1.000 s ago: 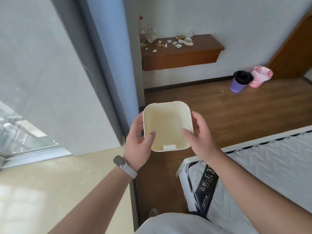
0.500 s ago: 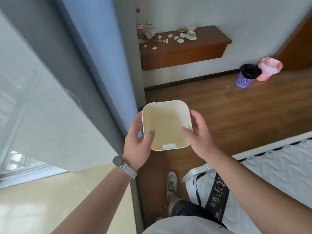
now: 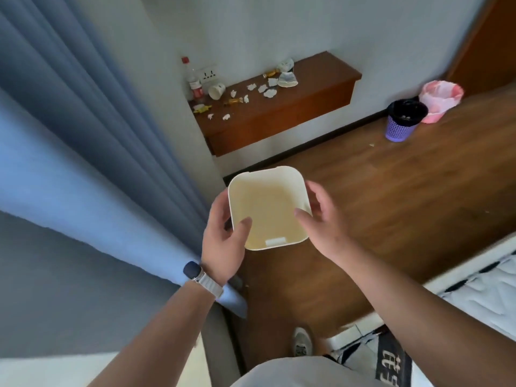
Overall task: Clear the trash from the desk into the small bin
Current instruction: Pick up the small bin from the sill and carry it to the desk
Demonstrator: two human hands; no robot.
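Curled left grip (image 3: 223, 238) and right grip (image 3: 324, 222) clasp bin (image 3: 268, 208) by its sides; trash (image 3: 269, 93) litters worktop (image 3: 321, 79) at 12 o'clock.

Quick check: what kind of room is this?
Probably a bedroom, perhaps a hotel or dorm room: a mattress at lower right, a wall-mounted wooden desk littered with scraps, and blue curtains on the left.

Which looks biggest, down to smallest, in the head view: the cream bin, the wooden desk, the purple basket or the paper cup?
1. wooden desk
2. cream bin, enlarged by nearness to the camera
3. purple basket
4. paper cup
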